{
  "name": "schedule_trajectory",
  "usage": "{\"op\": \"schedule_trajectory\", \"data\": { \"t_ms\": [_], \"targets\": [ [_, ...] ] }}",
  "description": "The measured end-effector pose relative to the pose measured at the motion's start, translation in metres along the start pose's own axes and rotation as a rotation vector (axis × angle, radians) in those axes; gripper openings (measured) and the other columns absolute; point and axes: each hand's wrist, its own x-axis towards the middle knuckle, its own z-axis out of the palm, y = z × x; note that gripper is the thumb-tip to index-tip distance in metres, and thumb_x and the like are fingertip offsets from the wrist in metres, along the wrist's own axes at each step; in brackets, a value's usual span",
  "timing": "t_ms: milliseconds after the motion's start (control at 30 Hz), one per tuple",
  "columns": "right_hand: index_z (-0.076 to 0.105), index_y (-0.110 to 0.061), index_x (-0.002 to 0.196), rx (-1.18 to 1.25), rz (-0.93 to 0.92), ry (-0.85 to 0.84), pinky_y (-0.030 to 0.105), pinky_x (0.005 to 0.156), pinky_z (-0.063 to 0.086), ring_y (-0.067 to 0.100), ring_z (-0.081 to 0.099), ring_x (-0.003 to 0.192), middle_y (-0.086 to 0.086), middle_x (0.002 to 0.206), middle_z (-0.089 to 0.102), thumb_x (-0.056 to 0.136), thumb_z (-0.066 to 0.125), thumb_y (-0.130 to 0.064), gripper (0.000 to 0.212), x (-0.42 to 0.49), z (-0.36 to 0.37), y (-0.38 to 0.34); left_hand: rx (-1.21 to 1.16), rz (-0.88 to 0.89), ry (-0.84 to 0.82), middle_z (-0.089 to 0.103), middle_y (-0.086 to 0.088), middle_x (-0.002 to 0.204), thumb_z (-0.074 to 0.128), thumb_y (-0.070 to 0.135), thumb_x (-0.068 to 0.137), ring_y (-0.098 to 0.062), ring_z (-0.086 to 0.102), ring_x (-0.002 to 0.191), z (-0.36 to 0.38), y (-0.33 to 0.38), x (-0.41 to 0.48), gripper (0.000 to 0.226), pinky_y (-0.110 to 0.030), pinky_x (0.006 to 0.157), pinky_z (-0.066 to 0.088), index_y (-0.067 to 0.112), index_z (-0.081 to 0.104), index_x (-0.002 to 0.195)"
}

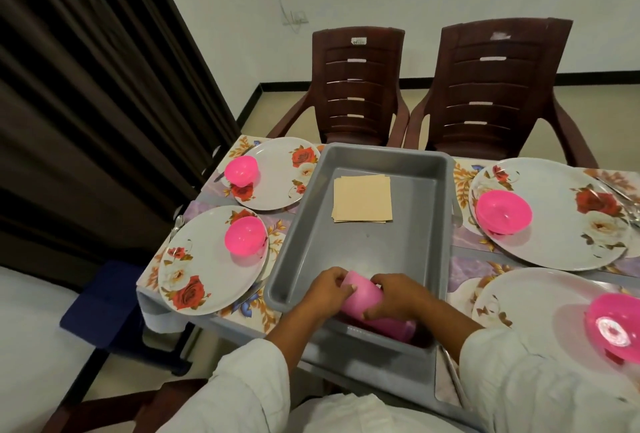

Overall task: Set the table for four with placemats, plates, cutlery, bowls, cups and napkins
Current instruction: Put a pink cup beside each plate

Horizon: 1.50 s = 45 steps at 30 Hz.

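Pink cups: left grip and right grip both closed around them, in the tray.

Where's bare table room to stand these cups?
Bare placemat shows between the near left plate and the tray, and in the strip between the far right plate and near right plate. Crowded: the far left plate meets the tray rim; left hand and right hand grip pink cups at its near end.

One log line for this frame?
step: cups | left hand: grips pink cups | right hand: grips pink cups | where: near end of grey tray | napkins: stacked in tray
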Motion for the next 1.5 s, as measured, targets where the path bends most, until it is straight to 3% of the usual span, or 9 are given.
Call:
{"op": "schedule_trajectory", "data": {
  "t_ms": [233,333,433,567,700,767,833,1200,1500],
  "targets": [
    [0.050,-0.024,0.137,0.210,-0.121,0.234,0.024,0.073,0.047,0.018,0.057,0.096,0.001,0.123,0.060,0.062,0.080,-0.057,0.087,0.000,-0.006,0.001,-0.146,0.184,0.147,0.066,-0.002,0.120,0.069,0.024,0.095,-0.020,0.061,0.111,-0.009,0.015,-0.008,0.021,-0.030,0.092,0.052,0.012,0.072,0.112],
    [0.047,-0.025,0.135,0.329,-0.189,0.300,0.019,0.069,0.049,0.016,0.061,0.095,-0.002,0.120,0.060,0.065,0.084,-0.045,0.082,-0.002,-0.011,-0.002,-0.170,0.251,0.207,0.055,0.002,0.131,0.076,0.022,0.089,-0.018,0.054,0.118,-0.014,0.025,-0.012,0.008,-0.024,0.092,0.046,0.016,0.071,0.086],
    [0.040,-0.031,0.134,0.439,-0.241,0.347,0.023,0.076,0.058,0.014,0.063,0.097,-0.006,0.119,0.057,0.066,0.088,-0.039,0.084,-0.006,-0.015,-0.008,-0.182,0.276,0.265,0.046,0.007,0.142,0.080,0.025,0.084,-0.016,0.047,0.125,-0.018,0.034,-0.020,0.015,-0.031,0.101,0.043,0.022,0.066,0.079],
    [0.033,-0.038,0.144,0.512,-0.330,0.403,0.026,0.082,0.060,0.016,0.061,0.105,-0.011,0.127,0.053,0.062,0.091,-0.041,0.101,-0.007,-0.022,-0.019,-0.234,0.312,0.298,0.055,0.006,0.127,0.085,0.037,0.077,-0.020,0.057,0.117,-0.025,0.039,-0.029,0.030,-0.040,0.089,0.060,0.031,0.060,0.093],
    [0.032,-0.041,0.146,0.521,-0.416,0.421,0.032,0.087,0.061,0.017,0.058,0.112,-0.012,0.131,0.052,0.060,0.092,-0.043,0.105,-0.008,-0.028,-0.030,-0.197,0.306,0.294,0.051,0.012,0.121,0.091,0.033,0.071,-0.013,0.056,0.108,-0.042,0.047,-0.040,0.071,-0.013,0.069,0.052,0.033,0.045,0.125],
    [0.032,-0.042,0.146,0.509,-0.437,0.422,0.033,0.088,0.061,0.017,0.057,0.114,-0.013,0.133,0.051,0.059,0.092,-0.046,0.106,-0.006,-0.030,-0.034,-0.115,0.298,0.309,0.048,0.011,0.127,0.092,0.038,0.069,-0.014,0.053,0.113,-0.051,0.045,-0.040,0.086,-0.012,0.073,0.048,0.030,0.041,0.138],
    [0.032,-0.042,0.146,0.497,-0.458,0.415,0.033,0.089,0.060,0.018,0.057,0.116,-0.014,0.134,0.050,0.060,0.093,-0.046,0.106,-0.005,-0.033,-0.041,-0.050,0.283,0.329,0.048,0.010,0.133,0.092,0.047,0.066,-0.017,0.053,0.117,-0.061,0.041,-0.040,0.094,-0.022,0.081,0.052,0.030,0.042,0.143],
    [0.034,-0.039,0.144,0.467,-0.567,0.397,0.032,0.086,0.061,0.018,0.058,0.111,-0.013,0.129,0.052,0.063,0.093,-0.037,0.101,0.003,-0.057,-0.085,0.062,0.363,0.431,0.058,0.014,0.128,0.088,0.061,0.061,-0.015,0.060,0.108,-0.114,0.041,-0.046,0.085,-0.030,0.086,0.059,0.034,0.054,0.135],
    [0.029,-0.046,0.142,0.572,-0.531,0.283,0.027,0.075,0.061,0.022,0.061,0.109,-0.013,0.125,0.052,0.067,0.090,-0.030,0.098,0.028,-0.081,-0.107,-0.105,0.404,0.217,0.061,0.017,0.119,0.087,0.055,0.068,-0.013,0.062,0.107,-0.167,0.042,-0.010,0.068,-0.020,0.079,0.056,0.035,0.059,0.126]
  ]
}}
